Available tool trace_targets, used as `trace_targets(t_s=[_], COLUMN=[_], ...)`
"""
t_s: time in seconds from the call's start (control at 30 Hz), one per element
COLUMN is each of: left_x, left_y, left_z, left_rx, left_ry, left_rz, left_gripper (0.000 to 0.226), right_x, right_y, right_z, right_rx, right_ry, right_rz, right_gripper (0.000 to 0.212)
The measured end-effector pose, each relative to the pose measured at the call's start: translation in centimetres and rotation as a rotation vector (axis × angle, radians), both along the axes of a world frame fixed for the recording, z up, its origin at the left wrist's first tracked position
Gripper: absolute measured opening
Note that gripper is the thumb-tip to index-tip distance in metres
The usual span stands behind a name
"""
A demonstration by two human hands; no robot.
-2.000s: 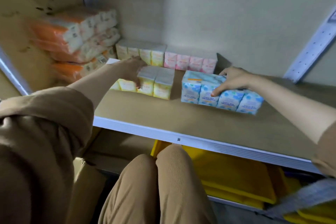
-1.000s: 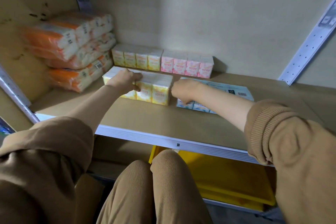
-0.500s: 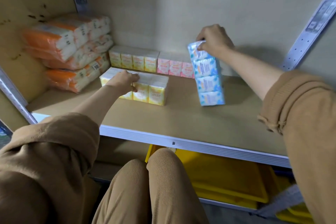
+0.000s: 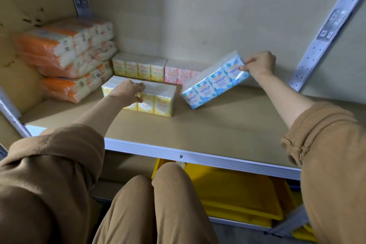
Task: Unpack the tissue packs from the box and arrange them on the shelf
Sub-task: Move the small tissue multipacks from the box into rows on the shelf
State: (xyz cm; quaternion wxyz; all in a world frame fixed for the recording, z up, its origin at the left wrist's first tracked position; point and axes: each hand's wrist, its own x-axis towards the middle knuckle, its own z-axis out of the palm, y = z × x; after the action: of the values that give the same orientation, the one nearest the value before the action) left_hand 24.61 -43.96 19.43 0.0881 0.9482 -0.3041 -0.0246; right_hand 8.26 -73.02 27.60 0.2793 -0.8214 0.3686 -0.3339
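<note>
My right hand [image 4: 258, 64] grips the upper right end of a blue tissue pack [image 4: 214, 83], which is tilted, its lower left end touching the shelf [image 4: 217, 125]. The left hand [image 4: 128, 90] lies on top of a yellow tissue pack [image 4: 156, 98] standing at the front, fingers curled over its front edge. Behind them, against the wall, stand a second yellow tissue pack [image 4: 138, 67] and a pink tissue pack [image 4: 179, 72], its right end hidden by the blue one. The box is not in view.
Orange-and-white tissue bundles [image 4: 65, 57] are stacked at the shelf's left end. A perforated metal upright [image 4: 326, 29] rises at the right. Yellow bins [image 4: 233, 194] sit under the shelf. My knees [image 4: 154, 204] are close to its white front edge [image 4: 198, 156].
The right hand stood the blue pack up on end from lying flat, and now tips it down to the right at a slant. The left hand stays on the yellow pack.
</note>
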Motion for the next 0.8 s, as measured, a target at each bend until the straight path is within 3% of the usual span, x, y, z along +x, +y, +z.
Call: trace_targets(t_s=[0.17,0.27,0.33,0.4,0.43,0.57,0.7,0.8], left_x=[0.0,-0.1,-0.1,-0.2,-0.1,0.0,-0.2,-0.2], left_y=[-0.2,-0.2,-0.3,-0.3,-0.3,-0.1,0.3,0.3], left_z=[0.0,0.1,0.0,-0.1,-0.2,-0.3,-0.4,-0.6], left_rx=[-0.012,-0.007,-0.006,0.003,0.005,0.004,0.050,0.080], left_ry=[0.009,0.004,0.003,0.002,0.000,-0.002,-0.046,-0.089], left_rz=[-0.004,0.007,0.010,0.012,0.011,-0.007,-0.041,-0.052], left_gripper=[0.062,0.062,0.062,0.062,0.063,0.063,0.064,0.067], right_x=[-2.3,-3.6,-4.0,-4.0,-3.9,-2.2,1.3,3.1], right_y=[-3.0,-2.2,-2.1,-1.7,-1.4,0.4,3.8,5.6], right_z=[-4.7,-6.5,-7.3,-7.0,-6.4,-3.9,-4.6,-7.0], right_rx=[0.207,0.295,0.309,0.311,0.272,-0.074,-0.297,-0.448], right_ry=[0.133,0.286,0.389,0.422,0.453,0.575,0.638,0.742], right_rz=[-0.102,-0.079,-0.068,-0.032,-0.022,0.026,0.315,0.416], right_gripper=[0.029,0.010,0.021,0.016,0.012,0.040,0.049,0.053])
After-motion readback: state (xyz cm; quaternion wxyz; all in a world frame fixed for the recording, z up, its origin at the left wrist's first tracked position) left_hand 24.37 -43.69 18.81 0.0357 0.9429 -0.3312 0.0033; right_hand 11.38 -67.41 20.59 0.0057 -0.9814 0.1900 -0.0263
